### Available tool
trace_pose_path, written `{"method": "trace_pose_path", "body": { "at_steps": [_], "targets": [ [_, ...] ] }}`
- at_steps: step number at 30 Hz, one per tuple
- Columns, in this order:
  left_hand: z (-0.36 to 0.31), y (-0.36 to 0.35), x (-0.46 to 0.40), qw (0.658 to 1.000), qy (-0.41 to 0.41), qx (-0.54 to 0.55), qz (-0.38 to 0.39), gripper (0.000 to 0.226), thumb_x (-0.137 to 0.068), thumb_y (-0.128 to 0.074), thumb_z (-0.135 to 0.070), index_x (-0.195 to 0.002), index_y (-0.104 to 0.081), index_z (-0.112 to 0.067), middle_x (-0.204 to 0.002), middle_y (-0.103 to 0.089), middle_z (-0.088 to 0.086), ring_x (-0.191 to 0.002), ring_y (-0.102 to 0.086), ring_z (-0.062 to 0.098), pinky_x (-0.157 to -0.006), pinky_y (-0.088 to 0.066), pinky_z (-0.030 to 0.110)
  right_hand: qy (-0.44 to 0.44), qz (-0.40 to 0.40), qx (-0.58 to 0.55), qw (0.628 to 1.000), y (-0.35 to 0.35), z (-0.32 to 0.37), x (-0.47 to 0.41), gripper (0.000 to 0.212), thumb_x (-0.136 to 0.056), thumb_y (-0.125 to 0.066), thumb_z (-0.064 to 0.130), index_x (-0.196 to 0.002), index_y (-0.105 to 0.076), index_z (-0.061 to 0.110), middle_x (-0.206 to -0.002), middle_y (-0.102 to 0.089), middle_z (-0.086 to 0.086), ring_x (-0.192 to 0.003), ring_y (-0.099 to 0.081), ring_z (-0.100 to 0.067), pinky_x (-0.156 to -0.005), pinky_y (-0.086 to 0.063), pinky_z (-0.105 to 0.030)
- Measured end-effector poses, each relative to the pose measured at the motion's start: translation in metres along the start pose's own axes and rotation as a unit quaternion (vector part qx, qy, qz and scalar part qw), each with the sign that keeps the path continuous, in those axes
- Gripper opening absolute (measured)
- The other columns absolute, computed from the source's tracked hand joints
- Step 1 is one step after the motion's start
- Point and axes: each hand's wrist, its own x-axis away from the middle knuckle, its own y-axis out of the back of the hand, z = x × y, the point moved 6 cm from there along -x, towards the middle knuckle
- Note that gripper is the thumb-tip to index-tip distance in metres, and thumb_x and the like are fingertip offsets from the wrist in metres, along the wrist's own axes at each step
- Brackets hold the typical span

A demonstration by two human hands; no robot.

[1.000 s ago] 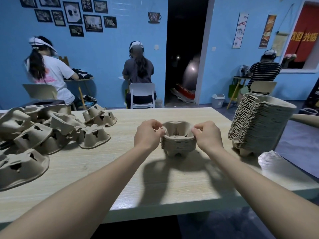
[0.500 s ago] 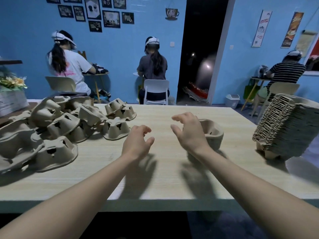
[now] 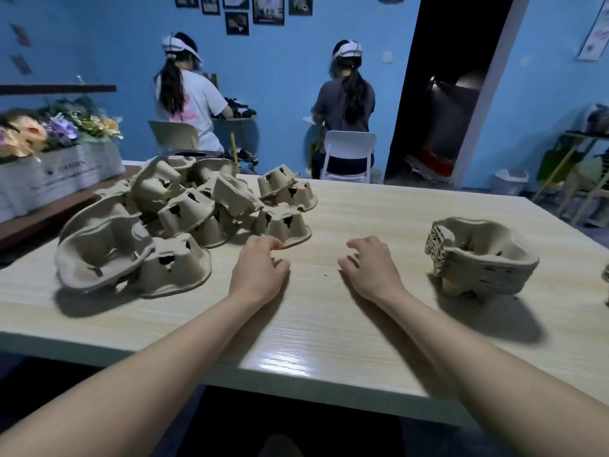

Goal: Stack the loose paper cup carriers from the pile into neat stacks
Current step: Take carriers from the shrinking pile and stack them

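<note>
A pile of loose brown pulp cup carriers [image 3: 184, 219] covers the left part of the pale wooden table [image 3: 329, 324]; most lie upside down. The nearest carrier [image 3: 283, 224] sits at the pile's right edge. My left hand [image 3: 260, 268] hovers just in front of it, fingers curled and apart, fingertips close to its rim, holding nothing. My right hand [image 3: 372, 268] hovers over the table's middle, empty, fingers spread. A short neat stack of carriers [image 3: 481, 255] stands upright to the right of my right hand, apart from it.
A white planter box with artificial flowers [image 3: 49, 159] stands on a dark ledge at far left. Two people sit on chairs [image 3: 349, 153] beyond the table with their backs to me. A dark doorway [image 3: 438, 94] opens at the back right. The table's front edge is near me.
Both hands let go of the short stack, which now stands at the right. My hands and view moved left toward the loose pile; the tall stack has left the view.
</note>
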Motion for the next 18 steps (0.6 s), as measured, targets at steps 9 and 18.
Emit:
{"method": "trace_pose_path", "body": {
  "at_steps": [9,18],
  "targets": [
    [-0.012,-0.001,-0.042,0.996,-0.03,-0.052,-0.067,0.055,-0.086,-0.063,-0.021,-0.134,-0.039,-0.014,-0.142,-0.032,0.005,-0.131,-0.03,0.025,-0.106,-0.03,0.037,0.034,0.004,0.064,0.997,-0.013,0.001,-0.01,0.035,-0.094,-0.043,0.034,-0.119,-0.056,0.012,-0.123,-0.049,-0.008,-0.115,-0.042,-0.027,-0.096,-0.035,-0.037],
    [-0.025,-0.017,-0.073,0.995,-0.01,-0.084,-0.051,0.049,-0.09,-0.058,-0.027,-0.133,-0.041,-0.01,-0.137,-0.04,0.01,-0.127,-0.034,0.03,-0.103,-0.034,0.042,0.041,0.009,0.073,0.996,-0.015,0.0,-0.01,0.037,-0.095,-0.041,0.036,-0.119,-0.056,0.012,-0.122,-0.047,-0.007,-0.115,-0.041,-0.025,-0.095,-0.034,-0.037]
  ]
}}
